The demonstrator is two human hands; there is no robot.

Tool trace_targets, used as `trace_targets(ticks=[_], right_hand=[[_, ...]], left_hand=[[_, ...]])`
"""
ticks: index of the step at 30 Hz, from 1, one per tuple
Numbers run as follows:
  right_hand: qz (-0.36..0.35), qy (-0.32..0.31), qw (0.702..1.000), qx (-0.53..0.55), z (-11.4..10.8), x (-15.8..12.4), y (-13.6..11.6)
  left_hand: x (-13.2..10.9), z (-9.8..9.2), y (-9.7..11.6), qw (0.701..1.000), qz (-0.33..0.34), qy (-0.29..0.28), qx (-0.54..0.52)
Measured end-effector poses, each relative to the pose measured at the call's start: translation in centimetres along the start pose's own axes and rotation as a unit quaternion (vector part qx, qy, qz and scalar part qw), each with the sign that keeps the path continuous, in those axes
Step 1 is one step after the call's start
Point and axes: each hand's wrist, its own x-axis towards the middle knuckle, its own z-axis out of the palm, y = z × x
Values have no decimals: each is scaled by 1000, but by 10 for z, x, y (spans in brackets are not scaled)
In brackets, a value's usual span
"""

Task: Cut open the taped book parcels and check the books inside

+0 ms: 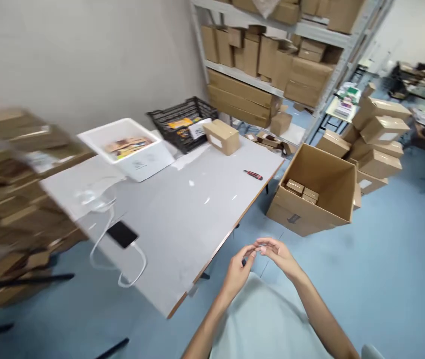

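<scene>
- The left hand [238, 268] and right hand [280, 255] meet at the fingertips, in front of the person's torso, just off the wood-trimmed near edge of the bench [182, 234] and above the blue floor [354, 284].
- Fingers on both are bent; I cannot tell whether anything small is pinched between them.
- The large open carton [306, 214] stands on the floor beyond the bench's right corner, near the right hand but apart from it, with small boxes [302, 190] inside.
- The red utility knife [253, 175] lies by the bench's right corner, close to the near edge, well apart from both hands.
- Along the far edge sit a white bin [150, 164], a black crate [207, 105] and a cardboard box [229, 139].
- Near the left edge lies a black device [122, 234] with a white cable [145, 262].
</scene>
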Motion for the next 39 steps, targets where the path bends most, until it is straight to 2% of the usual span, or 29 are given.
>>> trace_targets(ticks=[3,6,9,14,17,21,23,25,26,28,33,35,39], right_hand=[[-2,71,997,21,-28,17,-19],[17,142,989,43,-59,22,-25],[43,211,975,60,-93,25,-19],[56,306,949,53,-164,50,-2],[53,347,936,-32,-230,81,6],[65,394,886,-234,-344,135,26],[106,384,861,-318,-396,162,40],[168,355,837,-381,-432,184,54],[197,342,827,-401,-442,193,60],[242,338,805,-423,-452,205,69],[330,364,736,-466,-441,214,76],[349,364,721,-475,-439,214,75],[381,353,710,-476,-441,215,69]], left_hand=[[66,-5,19,994,21,-99,47],[132,5,33,978,27,-184,97],[195,35,42,961,33,-245,125],[283,109,45,941,36,-309,135],[333,151,35,938,28,-312,153],[409,203,2,938,13,-260,230],[447,228,-20,906,5,-242,347],[478,249,-42,850,-24,-248,464],[490,257,-51,826,-43,-254,501],[503,269,-65,802,-76,-261,532],[501,274,-78,775,-118,-277,555],[499,274,-78,766,-130,-290,559],[501,274,-78,752,-148,-321,557]])
